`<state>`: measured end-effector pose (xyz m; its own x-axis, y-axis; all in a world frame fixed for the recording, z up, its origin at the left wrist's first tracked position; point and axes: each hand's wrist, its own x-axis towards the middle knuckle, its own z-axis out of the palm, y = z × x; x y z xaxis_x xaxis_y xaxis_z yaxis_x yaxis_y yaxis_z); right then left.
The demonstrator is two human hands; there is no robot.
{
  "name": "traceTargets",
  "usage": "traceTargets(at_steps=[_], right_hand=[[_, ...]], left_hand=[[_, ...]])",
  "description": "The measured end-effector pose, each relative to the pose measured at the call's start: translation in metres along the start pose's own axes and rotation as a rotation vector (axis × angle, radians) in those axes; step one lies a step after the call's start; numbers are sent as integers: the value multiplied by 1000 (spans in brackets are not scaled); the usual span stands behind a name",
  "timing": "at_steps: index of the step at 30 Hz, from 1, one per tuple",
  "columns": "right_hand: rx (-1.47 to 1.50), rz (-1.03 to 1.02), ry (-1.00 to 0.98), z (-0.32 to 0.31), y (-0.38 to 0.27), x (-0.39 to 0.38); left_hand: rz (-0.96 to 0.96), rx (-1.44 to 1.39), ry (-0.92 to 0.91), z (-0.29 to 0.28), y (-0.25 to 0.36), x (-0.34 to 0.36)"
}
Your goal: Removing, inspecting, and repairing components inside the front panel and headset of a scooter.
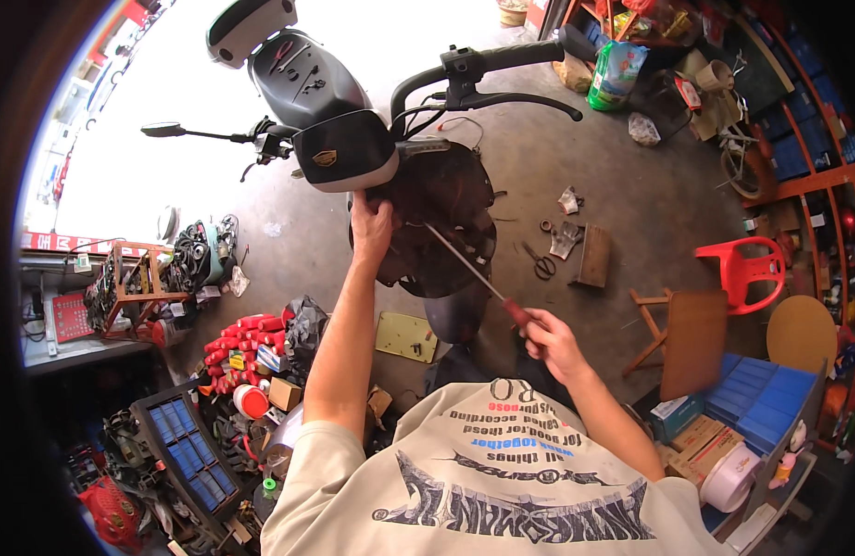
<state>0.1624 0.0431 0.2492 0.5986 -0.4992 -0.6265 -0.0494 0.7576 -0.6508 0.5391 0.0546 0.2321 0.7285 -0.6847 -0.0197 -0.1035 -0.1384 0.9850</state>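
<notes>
An electric scooter (377, 130) stands in front of me, its dark front opening (446, 185) facing me beneath the handlebar. My right hand (550, 343) is closed round the red handle of a long screwdriver (471, 264). Its shaft slants up to the left, and the tip end meets the dark front part. Under the black and grey headlight housing (344, 148), my left hand (372, 225) reaches to the scooter's front. Most of its fingers are hidden there, so their grip cannot be told. Pliers and small dark parts lie on the scooter's seat (307, 83).
On the floor to the right are scissors (541, 264), gloves (565, 239) and a wooden block (592, 255). A red plastic chair (747, 273) and a folding wooden table (694, 343) stand farther right. Red bottles (247, 343) are piled at left, near a yellowish panel (406, 336).
</notes>
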Motion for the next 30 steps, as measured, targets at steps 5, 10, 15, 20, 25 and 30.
traceTargets(at_steps=[5, 10, 15, 20, 25, 30], right_hand=[[127, 201, 327, -114, 28, -11], [29, 421, 541, -254, 58, 48], [-159, 535, 568, -332, 24, 128], [-473, 589, 574, -403, -1, 198], [-760, 622, 552, -438, -35, 241], [-730, 718, 332, -437, -49, 241]], left_hand=[[66, 128, 51, -6, -10, -19], [124, 364, 130, 19, 4, -39], [-177, 562, 147, 62, -18, -124], [-545, 567, -85, 137, -46, -243], [-743, 579, -259, 212, -2, -267], [-908, 419, -144, 233, 14, -253]])
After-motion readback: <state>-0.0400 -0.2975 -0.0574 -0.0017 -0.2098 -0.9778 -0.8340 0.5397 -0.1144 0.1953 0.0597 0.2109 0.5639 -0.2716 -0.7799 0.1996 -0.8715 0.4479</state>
